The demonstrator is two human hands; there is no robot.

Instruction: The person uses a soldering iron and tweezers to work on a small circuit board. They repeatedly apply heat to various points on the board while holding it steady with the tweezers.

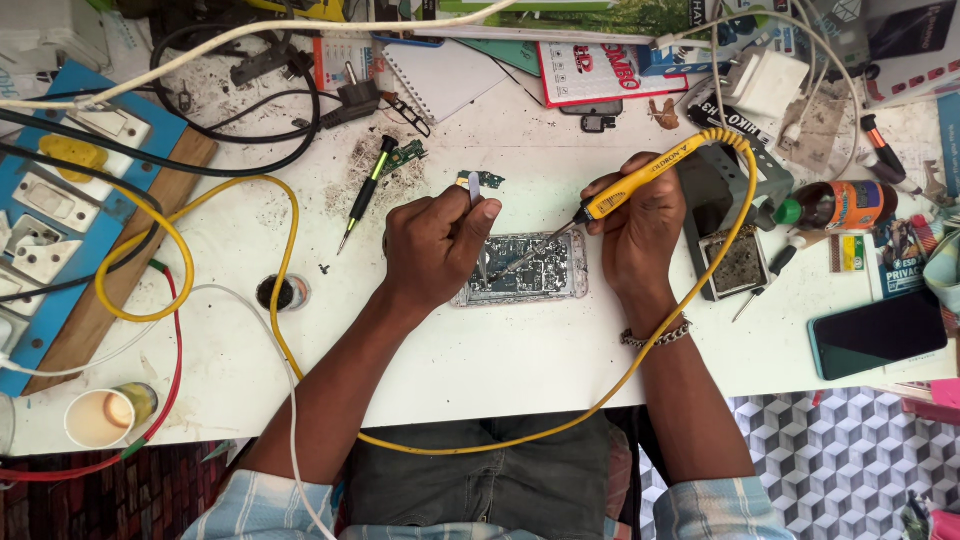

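- Smartphone [877, 333]: right of the opened phone [520, 268], near the table edge; dark blank screen, teal rim.
- Brown bottle [838, 204]: up and right of the opened phone, lying on its side; green cap, orange label.
- Red-and-white printed card [590, 70]: above the opened phone, at the far edge.
- Small yellow-green label [851, 252]: just below the bottle.
- Blue printed packet [903, 258]: right of that label.

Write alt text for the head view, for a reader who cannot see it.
Seen from above, the right hand holds a yellow soldering iron with its tip on an opened phone, while the left hand holds tweezers over it. Both work on a cluttered white table with a screwdriver, cables and a dark phone.
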